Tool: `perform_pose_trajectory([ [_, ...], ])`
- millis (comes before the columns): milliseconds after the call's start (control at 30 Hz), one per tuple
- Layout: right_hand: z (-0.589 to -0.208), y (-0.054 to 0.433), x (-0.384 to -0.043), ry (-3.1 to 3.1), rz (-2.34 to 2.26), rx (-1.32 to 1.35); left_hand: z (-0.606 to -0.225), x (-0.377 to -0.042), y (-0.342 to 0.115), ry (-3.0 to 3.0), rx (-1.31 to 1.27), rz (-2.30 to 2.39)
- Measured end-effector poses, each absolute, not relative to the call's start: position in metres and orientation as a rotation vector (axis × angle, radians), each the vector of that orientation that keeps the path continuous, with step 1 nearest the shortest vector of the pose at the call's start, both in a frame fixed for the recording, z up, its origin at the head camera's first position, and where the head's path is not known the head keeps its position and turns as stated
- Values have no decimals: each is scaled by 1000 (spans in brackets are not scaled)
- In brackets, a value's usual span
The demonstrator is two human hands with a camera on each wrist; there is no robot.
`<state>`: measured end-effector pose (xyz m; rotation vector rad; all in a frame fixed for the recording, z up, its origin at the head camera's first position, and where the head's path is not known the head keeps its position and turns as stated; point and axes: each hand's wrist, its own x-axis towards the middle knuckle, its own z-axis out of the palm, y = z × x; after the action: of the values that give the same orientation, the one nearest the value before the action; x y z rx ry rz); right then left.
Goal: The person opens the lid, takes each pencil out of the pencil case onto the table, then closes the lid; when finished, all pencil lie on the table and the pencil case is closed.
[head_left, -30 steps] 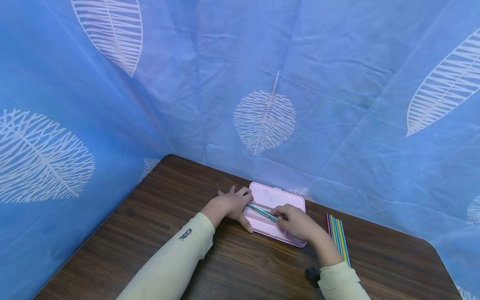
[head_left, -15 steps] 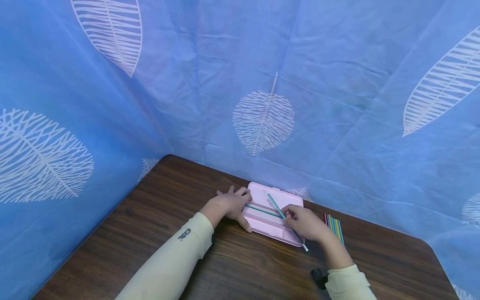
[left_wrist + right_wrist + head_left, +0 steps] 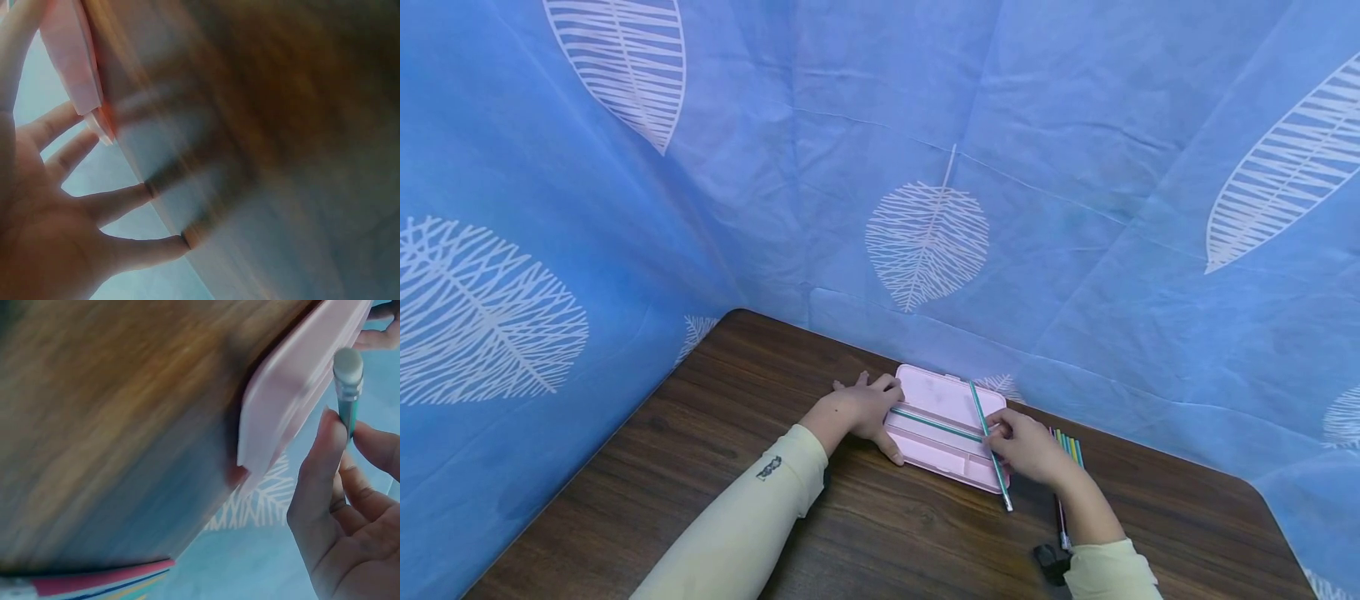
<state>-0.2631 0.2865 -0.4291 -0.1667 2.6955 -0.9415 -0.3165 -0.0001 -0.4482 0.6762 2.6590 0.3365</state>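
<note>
A pink pencil case (image 3: pixel 925 387) lies open on the table, lid toward the back wall. My left hand (image 3: pixel 867 412) spreads its straight fingers at the case's left end; in the left wrist view the fingers (image 3: pixel 125 203) reach past a corner of the pink case (image 3: pixel 70 56). With thumb and fingers my right hand (image 3: pixel 1030 450) pinches a green pencil (image 3: pixel 979 408) slantwise over the case's right part. Its white eraser end (image 3: pixel 348 365) points toward me. Another green pencil (image 3: pixel 936 423) lies lengthwise in the case's long compartment.
Right of the case, several coloured pencils (image 3: pixel 1069 443) lie side by side on the dark wooden table (image 3: pixel 887 533), partly behind my right forearm. A small black object (image 3: pixel 1051 564) is at my right wrist. A blue cloth (image 3: pixel 775 208) with white leaves hangs behind the table.
My right hand has lifted one green pencil from the case, turned it from lengthwise to crosswise and moved slightly right. The left hand has stayed in place.
</note>
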Motion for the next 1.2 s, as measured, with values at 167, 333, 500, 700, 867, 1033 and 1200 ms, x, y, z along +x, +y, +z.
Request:
perform_pose_trajectory([
  [167,-428,297,-259,2673,-987,-64,-447,-316,0,2653,674,336],
  [333,-425,310,-255,2667,-995,44,-447,-317,0,2658,674,338],
  [500,-424,326,-252,2669,-993,107,-449,-317,0,2657,673,330],
  [700,-426,353,-245,2673,-984,144,-449,-317,1,2657,668,337],
  [867,-428,379,-236,2663,-973,132,-450,-319,1,2650,670,340],
  [1033,-430,402,-228,2644,-961,156,-451,-319,0,2648,672,347],
  [1200,-435,419,-221,2672,-888,210,-452,-320,0,2650,671,351],
])
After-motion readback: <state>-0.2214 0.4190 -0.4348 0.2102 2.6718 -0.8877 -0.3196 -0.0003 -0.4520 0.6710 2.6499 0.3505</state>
